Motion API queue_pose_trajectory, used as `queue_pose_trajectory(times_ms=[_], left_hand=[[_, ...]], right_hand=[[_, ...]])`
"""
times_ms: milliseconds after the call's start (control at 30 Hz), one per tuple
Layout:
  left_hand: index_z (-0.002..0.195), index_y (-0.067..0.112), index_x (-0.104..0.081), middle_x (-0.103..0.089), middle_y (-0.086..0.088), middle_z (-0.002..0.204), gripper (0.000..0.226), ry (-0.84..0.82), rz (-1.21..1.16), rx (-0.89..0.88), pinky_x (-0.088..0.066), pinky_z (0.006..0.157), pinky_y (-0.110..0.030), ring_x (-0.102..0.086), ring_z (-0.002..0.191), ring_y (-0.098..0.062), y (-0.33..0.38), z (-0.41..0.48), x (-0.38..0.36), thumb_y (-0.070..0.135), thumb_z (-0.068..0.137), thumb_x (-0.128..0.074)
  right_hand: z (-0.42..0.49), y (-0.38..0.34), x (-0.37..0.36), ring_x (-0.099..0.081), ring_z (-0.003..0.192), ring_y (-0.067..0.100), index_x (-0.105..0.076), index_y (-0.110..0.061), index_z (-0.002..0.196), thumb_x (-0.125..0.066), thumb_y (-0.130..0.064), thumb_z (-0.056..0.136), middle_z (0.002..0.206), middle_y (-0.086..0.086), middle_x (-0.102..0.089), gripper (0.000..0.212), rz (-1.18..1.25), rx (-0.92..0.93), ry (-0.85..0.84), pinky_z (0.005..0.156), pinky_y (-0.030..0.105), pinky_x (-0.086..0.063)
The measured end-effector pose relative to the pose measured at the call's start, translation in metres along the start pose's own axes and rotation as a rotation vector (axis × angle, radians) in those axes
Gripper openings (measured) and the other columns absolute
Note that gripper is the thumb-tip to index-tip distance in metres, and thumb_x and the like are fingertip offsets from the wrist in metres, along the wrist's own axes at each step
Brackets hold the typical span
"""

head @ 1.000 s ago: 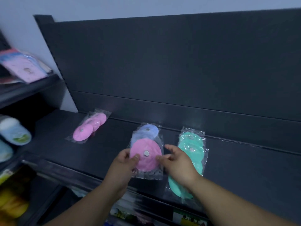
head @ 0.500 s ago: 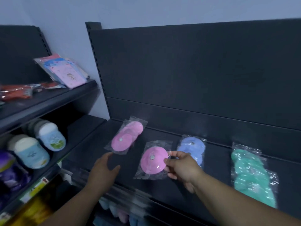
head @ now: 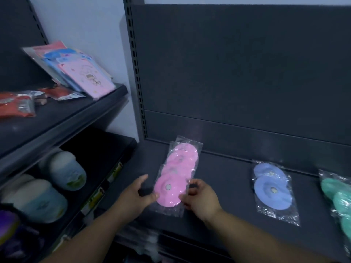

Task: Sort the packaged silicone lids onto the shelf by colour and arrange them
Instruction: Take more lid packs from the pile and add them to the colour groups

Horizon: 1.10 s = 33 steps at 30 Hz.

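Note:
A pink silicone lid in a clear packet (head: 168, 189) lies on the dark shelf (head: 226, 179), at the front of a row of overlapping pink lid packets (head: 183, 158). My right hand (head: 200, 199) pinches the front packet's right edge with curled fingers. My left hand (head: 135, 196) is at its left edge, thumb tip touching the plastic and fingers spread apart from it. To the right lie blue lid packets (head: 271, 187). Green lid packets (head: 338, 198) sit at the frame's right edge, partly cut off.
A second shelving unit stands to the left with pink and blue card packets (head: 79, 73), red packets (head: 17, 105) and, one level down, rounded white and blue items (head: 62, 171). The upright back panel (head: 237, 73) closes the shelf behind the lids.
My right hand carried the pink lid packet left, from beside the blue lids to the front of the pink row. My left hand came back to its left edge.

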State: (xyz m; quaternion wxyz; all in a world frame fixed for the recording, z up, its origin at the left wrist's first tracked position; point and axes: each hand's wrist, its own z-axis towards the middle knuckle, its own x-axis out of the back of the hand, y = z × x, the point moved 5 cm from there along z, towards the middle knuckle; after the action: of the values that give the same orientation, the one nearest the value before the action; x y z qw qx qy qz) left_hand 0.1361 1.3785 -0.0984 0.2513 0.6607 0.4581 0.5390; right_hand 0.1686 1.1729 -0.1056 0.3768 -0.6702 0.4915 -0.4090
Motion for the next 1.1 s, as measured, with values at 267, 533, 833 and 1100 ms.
queue_pose_trajectory(times_ms=[267, 533, 833, 1100], left_hand=[[0.143, 0.026, -0.040, -0.046, 0.007, 0.140, 0.083, -0.055, 0.160, -0.163, -0.036, 0.103, -0.018, -0.048, 0.122, -0.007, 0.003, 0.020, -0.015, 0.022, 0.070, -0.080], [0.141, 0.024, -0.043, -0.030, 0.003, 0.152, 0.064, 0.151, 0.373, -0.309, -0.022, 0.109, -0.020, -0.029, 0.138, -0.017, 0.043, 0.010, -0.022, 0.032, 0.082, -0.069], [0.151, 0.029, -0.019, -0.012, 0.002, 0.159, 0.075, -0.005, 0.774, -0.547, -0.013, 0.119, -0.034, -0.011, 0.146, -0.019, 0.144, -0.065, -0.149, 0.054, 0.088, -0.051], [0.151, 0.030, -0.016, -0.011, 0.002, 0.159, 0.074, -0.267, 0.862, -0.805, -0.012, 0.118, -0.033, -0.012, 0.146, -0.020, 0.216, -0.221, -0.358, 0.058, 0.090, -0.046]], right_hand=[[0.003, -0.009, -0.010, -0.058, 0.072, 0.000, -0.045, -0.020, 0.131, -0.074, -0.014, 0.077, 0.070, -0.009, -0.062, 0.062, -0.326, 0.135, 0.104, 0.060, -0.001, -0.039], [-0.024, -0.029, 0.032, -0.047, 0.119, 0.018, -0.046, -0.028, 0.132, -0.063, -0.047, 0.083, 0.128, -0.002, -0.050, 0.055, -0.823, 0.279, 0.210, 0.101, 0.027, -0.039], [-0.137, 0.015, 0.184, -0.030, 0.137, 0.019, -0.039, -0.033, 0.139, -0.049, -0.059, 0.086, 0.147, -0.005, -0.036, 0.060, -1.038, 0.227, 0.474, 0.117, 0.038, -0.016], [-0.333, 0.124, 0.369, -0.033, 0.135, 0.018, -0.039, -0.034, 0.138, -0.046, -0.065, 0.085, 0.144, -0.008, -0.038, 0.062, -0.947, -0.007, 0.751, 0.114, 0.037, -0.021]])
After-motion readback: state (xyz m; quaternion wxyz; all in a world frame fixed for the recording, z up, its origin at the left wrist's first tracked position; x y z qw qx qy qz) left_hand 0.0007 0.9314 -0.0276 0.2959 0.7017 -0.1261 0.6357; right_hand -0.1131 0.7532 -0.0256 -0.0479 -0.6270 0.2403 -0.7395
